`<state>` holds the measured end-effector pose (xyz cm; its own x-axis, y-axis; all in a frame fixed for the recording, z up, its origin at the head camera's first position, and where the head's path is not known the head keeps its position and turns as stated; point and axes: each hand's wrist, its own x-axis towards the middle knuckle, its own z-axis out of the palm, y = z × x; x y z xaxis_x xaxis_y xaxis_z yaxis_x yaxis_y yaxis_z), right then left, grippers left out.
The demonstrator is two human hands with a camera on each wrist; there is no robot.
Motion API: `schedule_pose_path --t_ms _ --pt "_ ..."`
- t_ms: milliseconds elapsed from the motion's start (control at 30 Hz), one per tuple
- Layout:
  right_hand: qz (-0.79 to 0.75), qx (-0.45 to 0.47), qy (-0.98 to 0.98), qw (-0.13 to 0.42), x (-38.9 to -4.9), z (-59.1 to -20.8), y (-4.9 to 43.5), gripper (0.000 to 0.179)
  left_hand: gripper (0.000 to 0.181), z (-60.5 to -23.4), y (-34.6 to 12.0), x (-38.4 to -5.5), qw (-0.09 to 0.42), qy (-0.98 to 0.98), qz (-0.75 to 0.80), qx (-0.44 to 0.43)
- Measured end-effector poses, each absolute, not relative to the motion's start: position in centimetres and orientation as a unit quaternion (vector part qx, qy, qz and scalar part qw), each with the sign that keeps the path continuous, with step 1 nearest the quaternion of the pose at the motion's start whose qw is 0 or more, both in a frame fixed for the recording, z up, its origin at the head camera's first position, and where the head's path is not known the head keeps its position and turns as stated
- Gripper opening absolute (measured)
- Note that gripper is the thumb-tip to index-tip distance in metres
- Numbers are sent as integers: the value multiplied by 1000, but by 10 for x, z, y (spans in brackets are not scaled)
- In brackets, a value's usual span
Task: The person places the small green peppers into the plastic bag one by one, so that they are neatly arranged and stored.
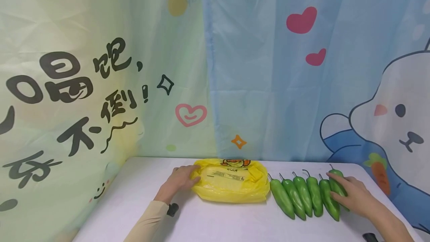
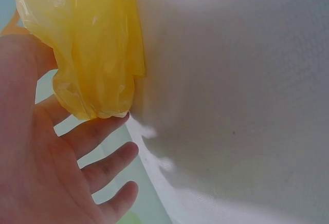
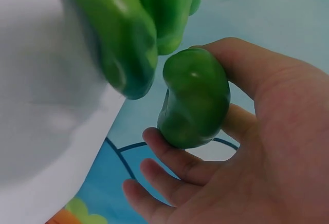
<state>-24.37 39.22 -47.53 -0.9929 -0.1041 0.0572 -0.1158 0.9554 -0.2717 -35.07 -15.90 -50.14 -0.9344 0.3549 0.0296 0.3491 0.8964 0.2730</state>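
My left hand [image 1: 183,178] is at the left end of a yellow plastic bag [image 1: 231,188] that lies on the table with printing on top. In the left wrist view, the thumb and index finger grip the bag's crinkled end [image 2: 97,85], while the other fingers spread beside it. My right hand [image 1: 354,193] holds the rightmost green pepper [image 1: 336,182] between thumb and fingers. The smooth, rounded lower end of this held pepper [image 3: 195,100] shows in the right wrist view. Several more green peppers [image 1: 300,193] lie in a row between the bag and my right hand.
The white table [image 1: 235,223] carries the bag and peppers. Behind it hangs a printed curtain [image 1: 245,66] with hearts and a cartoon bear, close to the table's back edge. A second printed cloth panel [image 1: 67,122] with black lettering stands on the left.
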Motion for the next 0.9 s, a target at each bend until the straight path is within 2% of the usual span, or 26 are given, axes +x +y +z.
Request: schedule_pose_path --t_ms 500,733,900 --pt "151 58 -987 19 -244 -469 377 66 48 -501 -158 -350 11 973 144 180" --pt "153 82 -984 44 -243 -469 369 63 49 -500 -159 -350 13 972 145 184" --pt "153 77 -985 31 -244 -466 363 64 49 -499 -159 -350 15 972 147 183"
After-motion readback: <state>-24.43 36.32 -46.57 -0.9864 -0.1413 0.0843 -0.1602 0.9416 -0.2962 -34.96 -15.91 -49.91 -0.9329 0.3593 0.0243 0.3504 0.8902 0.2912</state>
